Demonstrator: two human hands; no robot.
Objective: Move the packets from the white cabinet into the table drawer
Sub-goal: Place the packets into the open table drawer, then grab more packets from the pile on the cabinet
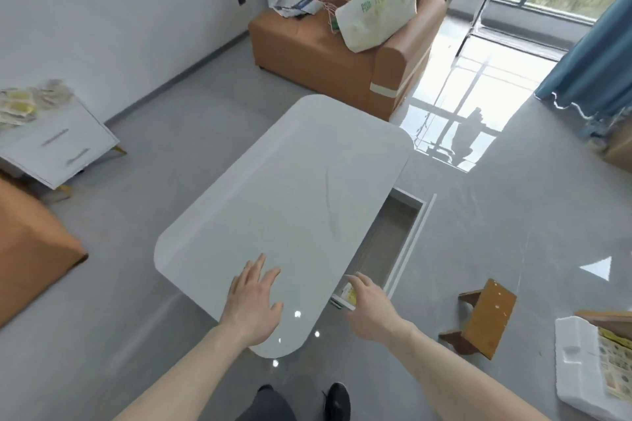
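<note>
A white rounded table stands in front of me with its drawer pulled out on the right side. My right hand holds a small yellow-and-white packet at the drawer's near end, partly under the tabletop edge. My left hand lies flat with spread fingers on the table's near end. At the far left stands the white cabinet, with several yellowish packets piled on its top.
An orange sofa with a white bag and papers stands beyond the table. An orange seat is at the left. A small wooden stool and a white foam box are on the floor at the right.
</note>
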